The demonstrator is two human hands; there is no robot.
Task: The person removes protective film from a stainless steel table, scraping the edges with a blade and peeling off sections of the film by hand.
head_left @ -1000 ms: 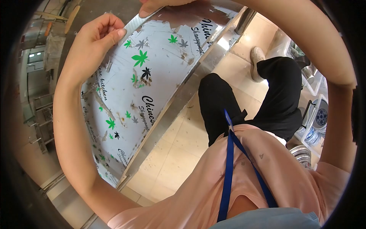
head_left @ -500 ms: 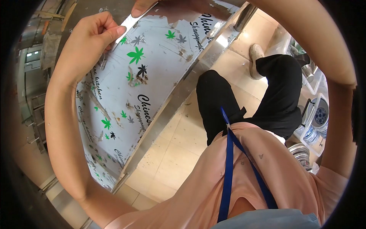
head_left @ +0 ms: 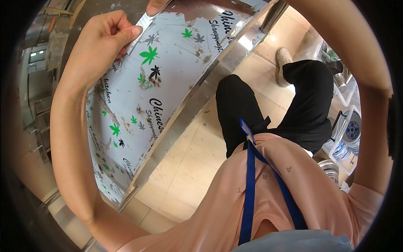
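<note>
At the upper left, my left hand (head_left: pixel 110 35) pinches the lower end of a narrow, flat, whitish-silver strip (head_left: pixel 142 28) between thumb and fingers. My right hand (head_left: pixel 156 6) is mostly cut off by the top edge; its thumb presses on the strip's upper end. The strip lies slanted against a printed protective film (head_left: pixel 172 69), light grey-blue with green and black leaves and lettering. Whether the strip is folded film or a separate blade, I cannot tell. Above the film's ragged edge shows a brownish, shiny bare surface (head_left: pixel 201 9). The film is scratched and dirt-spotted.
A metal edge (head_left: pixel 168 145) borders the filmed surface, above a tiled floor (head_left: pixel 184 168). To the right stand clear plastic bins (head_left: pixel 346 157) with blue-and-white dishes and stacked metal ware (head_left: pixel 328 170). A blue lanyard (head_left: pixel 248 193) hangs from my neck.
Both hands and the strip have shifted slightly down and right across the film, covering a small green leaf seen before. The strip now looks more rippled. The lanyard's badge has turned.
</note>
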